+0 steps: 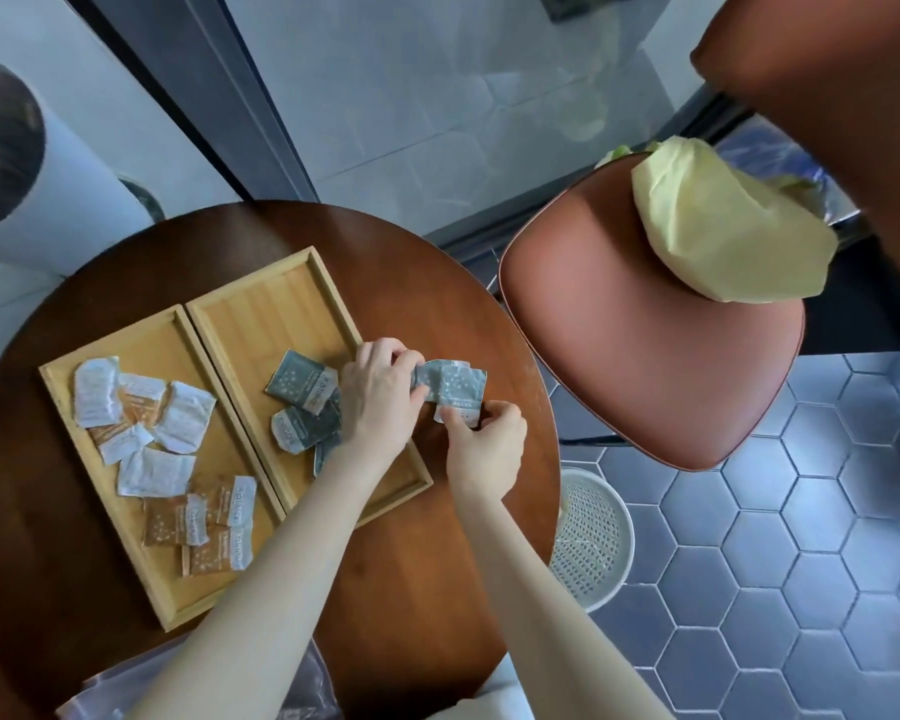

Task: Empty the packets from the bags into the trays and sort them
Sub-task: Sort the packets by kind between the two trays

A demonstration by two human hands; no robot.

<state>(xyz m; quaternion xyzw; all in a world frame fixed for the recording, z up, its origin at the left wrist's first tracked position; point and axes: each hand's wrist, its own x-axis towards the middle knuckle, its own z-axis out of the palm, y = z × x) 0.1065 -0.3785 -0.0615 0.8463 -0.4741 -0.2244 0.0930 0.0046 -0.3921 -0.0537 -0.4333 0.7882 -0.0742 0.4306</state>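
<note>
Two wooden trays lie side by side on a round brown table (427,589). The left tray (63,387) holds several orange and white packets (183,423). The right tray (281,298) holds several grey-green packets (302,381). My left hand (380,392) and my right hand (484,444) both grip a small stack of grey-green packets (453,381) just past the right tray's right rim, above the table. A clear plastic bag (302,688) lies at the table's near edge, partly hidden by my left forearm.
A red-brown chair (645,356) stands right of the table with a pale yellow cloth bundle (723,231) on its seat. A white perforated basket (593,537) sits on the blue hexagon-tiled floor beside the table. Glass panels and a dark frame stand behind.
</note>
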